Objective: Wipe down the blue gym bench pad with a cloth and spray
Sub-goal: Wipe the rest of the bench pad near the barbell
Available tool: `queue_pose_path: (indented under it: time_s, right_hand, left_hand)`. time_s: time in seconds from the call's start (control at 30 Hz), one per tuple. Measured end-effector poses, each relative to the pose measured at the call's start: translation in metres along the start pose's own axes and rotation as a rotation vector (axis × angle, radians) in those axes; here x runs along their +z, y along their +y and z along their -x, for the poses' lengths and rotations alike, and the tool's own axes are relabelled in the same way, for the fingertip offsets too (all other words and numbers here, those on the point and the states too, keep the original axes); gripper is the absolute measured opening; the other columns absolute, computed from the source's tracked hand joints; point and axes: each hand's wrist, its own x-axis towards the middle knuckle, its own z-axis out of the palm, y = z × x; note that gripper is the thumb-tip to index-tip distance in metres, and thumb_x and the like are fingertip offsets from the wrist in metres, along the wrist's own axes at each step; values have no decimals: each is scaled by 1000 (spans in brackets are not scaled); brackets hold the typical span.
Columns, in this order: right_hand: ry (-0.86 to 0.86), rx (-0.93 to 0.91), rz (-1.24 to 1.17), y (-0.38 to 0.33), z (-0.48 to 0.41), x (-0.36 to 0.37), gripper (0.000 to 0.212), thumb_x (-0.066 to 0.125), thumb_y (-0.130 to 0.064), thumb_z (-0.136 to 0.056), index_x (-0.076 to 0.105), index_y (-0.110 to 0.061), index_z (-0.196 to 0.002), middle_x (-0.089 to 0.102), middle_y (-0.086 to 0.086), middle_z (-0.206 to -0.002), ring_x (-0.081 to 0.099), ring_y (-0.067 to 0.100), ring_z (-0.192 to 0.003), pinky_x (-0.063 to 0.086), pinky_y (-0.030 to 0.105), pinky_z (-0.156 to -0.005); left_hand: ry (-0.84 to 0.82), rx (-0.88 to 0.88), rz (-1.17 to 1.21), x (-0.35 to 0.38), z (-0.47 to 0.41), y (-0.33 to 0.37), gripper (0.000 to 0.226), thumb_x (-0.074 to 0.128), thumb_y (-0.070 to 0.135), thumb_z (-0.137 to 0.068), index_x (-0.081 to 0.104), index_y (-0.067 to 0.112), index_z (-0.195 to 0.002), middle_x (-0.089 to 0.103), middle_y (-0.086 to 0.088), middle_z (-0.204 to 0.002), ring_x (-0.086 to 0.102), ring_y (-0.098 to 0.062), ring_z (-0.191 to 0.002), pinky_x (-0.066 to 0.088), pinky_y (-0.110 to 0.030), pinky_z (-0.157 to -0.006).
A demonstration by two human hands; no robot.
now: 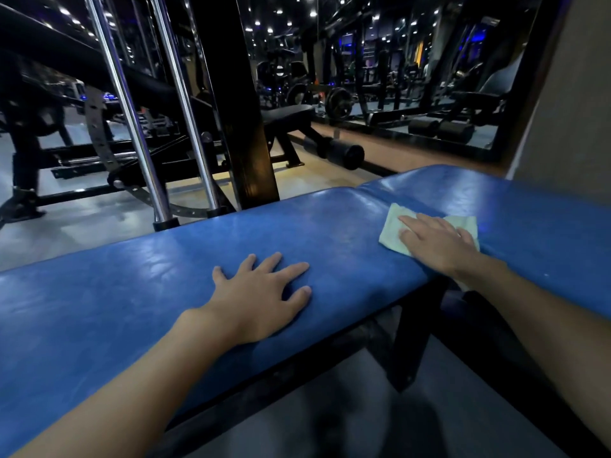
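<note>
Hands flat, left on pad, right pressing cloth

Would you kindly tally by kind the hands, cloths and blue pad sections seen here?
Hands: 2, left hand and right hand
Cloth: 1
Blue pad sections: 2, long pad and right pad
Total: 5

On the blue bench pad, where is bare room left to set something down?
Free: the blue vinyl bench pad left of the flat left hand, and the strip between that hand and the pale green cloth. Crowded: further right, where the right hand presses the cloth.
</note>
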Motion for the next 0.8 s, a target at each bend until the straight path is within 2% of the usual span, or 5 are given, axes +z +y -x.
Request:
queue_pose_path:
  time_s: [0.1,0.23,0.37,0.5,0.8]
  right_hand:
    - [77,56,-55,9,10,7,53,25,-47,-97,27,-46,-150,21,-8,-163,15,18,-149,5,48,-121]
    - [72,80,-138,-7,33,16,54,26,-45,-97,26,-44,-152,11,-6,-166,1,17,-152,-5,50,-121]
    - [45,-2,-111,-33,57,22,55,24,-43,-98,23,-44,-153,7,-7,-166,-4,17,-152,-10,50,-120]
    - [39,-94,-68,-60,78,30,54,22,-43,-99,23,-44,-152,9,-5,-166,-3,18,-152,-12,50,-119]
    - [5,-199,12,-118,115,44,53,19,-46,-100,19,-47,-153,8,-5,-166,-3,19,-152,-13,51,-118]
  left_hand:
    - [-16,-7,10,-5,-2,3,58,21,71,-94,16,56,-149,13,12,-164,9,-25,-151,11,-70,-112]
    - [3,1,39,-6,0,5,56,23,68,-95,20,54,-149,18,12,-162,11,-25,-151,10,-70,-112]
    - [0,11,115,-7,4,-1,55,28,65,-97,23,51,-150,14,13,-165,7,-23,-153,6,-68,-114]
    - [50,20,166,-5,19,-13,54,34,58,-99,30,44,-151,19,11,-164,9,-15,-152,6,-64,-117]
    - [111,-80,148,0,71,-59,55,34,60,-98,30,44,-150,19,11,-164,10,-12,-151,7,-62,-117]
